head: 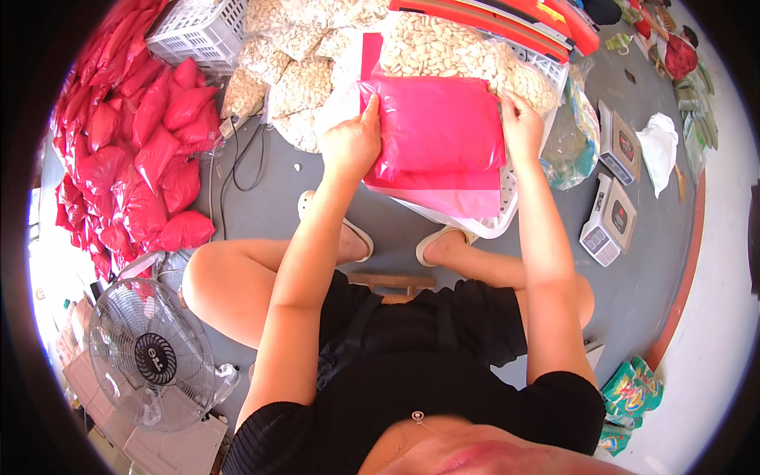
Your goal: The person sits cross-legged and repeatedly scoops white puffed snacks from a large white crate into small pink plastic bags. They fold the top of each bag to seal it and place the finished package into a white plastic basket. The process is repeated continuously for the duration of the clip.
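A filled pink plastic mailer bag (439,124) lies in front of me, on top of more flat pink bags (451,199). My left hand (356,136) grips its left edge, the index finger stretched along the plastic. At the upper right corner, the fingertips of my right hand (522,122) pinch the edge. Beneath the pink bags stands a white plastic basket (502,222). Just beyond the mailer, transparent bags of pale seeds (433,44) rest against the basket's far side, one touching the area near my right hand.
Pink filled parcels (142,160) are heaped at the left, near cables (240,157) and a floor fan (155,358). More seed bags (300,89) and a white crate (202,35) stand beyond. Red long machines (499,24) lie at the top; two digital scales (617,219) sit right.
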A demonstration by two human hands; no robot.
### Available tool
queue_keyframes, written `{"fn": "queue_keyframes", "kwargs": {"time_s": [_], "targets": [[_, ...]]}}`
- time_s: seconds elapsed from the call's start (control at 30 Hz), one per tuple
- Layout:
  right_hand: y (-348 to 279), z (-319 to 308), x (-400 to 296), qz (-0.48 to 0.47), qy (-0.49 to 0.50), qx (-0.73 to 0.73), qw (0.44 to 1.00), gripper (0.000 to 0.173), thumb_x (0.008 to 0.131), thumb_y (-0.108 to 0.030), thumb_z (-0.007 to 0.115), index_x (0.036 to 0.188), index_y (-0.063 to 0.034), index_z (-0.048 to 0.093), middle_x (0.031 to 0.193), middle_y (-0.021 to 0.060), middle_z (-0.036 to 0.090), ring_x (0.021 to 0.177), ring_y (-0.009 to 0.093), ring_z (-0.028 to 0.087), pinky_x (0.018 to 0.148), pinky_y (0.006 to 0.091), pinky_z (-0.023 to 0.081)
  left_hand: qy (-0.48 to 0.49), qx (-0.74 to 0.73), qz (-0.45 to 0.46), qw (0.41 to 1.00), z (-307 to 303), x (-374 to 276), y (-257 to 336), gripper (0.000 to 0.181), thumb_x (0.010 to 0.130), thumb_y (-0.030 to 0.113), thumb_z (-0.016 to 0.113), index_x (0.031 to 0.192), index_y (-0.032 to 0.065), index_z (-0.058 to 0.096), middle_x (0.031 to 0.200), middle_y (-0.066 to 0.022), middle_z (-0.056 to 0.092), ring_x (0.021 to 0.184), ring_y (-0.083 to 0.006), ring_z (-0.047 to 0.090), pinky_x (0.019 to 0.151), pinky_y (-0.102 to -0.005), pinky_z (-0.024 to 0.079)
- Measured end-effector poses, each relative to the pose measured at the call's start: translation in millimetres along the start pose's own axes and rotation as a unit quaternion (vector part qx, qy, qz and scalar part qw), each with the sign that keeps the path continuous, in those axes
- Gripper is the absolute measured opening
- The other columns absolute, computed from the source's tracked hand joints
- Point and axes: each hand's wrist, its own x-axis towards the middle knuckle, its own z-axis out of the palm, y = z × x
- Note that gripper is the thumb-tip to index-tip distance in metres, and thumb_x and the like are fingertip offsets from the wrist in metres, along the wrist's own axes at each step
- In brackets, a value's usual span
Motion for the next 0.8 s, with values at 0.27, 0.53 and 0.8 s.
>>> {"fn": "queue_keyframes", "kwargs": {"time_s": [0.27, 0.53, 0.8], "targets": [[-37, 43, 32, -0.331, -0.167, -0.099, 0.923, 0.047, 0.090, -0.053, 0.056, 0.114, -0.0131, 0.065, 0.111, 0.0143, 0.066, 0.106, 0.034, 0.061, 0.092, 0.0433, 0.047, -0.002, -0.009, -0.010, 1.000, 10, -2, 1, 0.032, 0.090, 0.024, 0.057, 0.117, 0.0107, 0.067, 0.063, -0.0062, 0.064, 0.050, -0.0253, 0.061, 0.049, -0.0403, 0.050], [-93, 42, 41, -0.233, -0.312, -0.247, 0.887, 0.058, 0.085, -0.063, 0.056, 0.106, -0.0111, 0.068, 0.097, 0.0182, 0.070, 0.092, 0.038, 0.066, 0.082, 0.0470, 0.052, -0.108, 0.046, -0.086, 0.989, -4, -2, -2, 0.025, 0.087, 0.017, 0.051, 0.103, 0.0046, 0.067, 0.075, -0.0112, 0.069, 0.061, -0.0276, 0.067, 0.054, -0.0446, 0.051], [-199, -10, 47, -0.440, -0.385, -0.341, 0.736, 0.027, 0.086, -0.028, 0.057, 0.083, -0.0050, 0.070, 0.080, 0.0177, 0.069, 0.078, 0.038, 0.065, 0.092, 0.0504, 0.044, -0.319, -0.113, -0.155, 0.928, -127, -78, 26, 0.019, 0.080, 0.015, 0.058, 0.086, 0.0082, 0.075, 0.085, -0.0111, 0.074, 0.079, -0.0278, 0.072, 0.062, -0.0412, 0.055]]}}
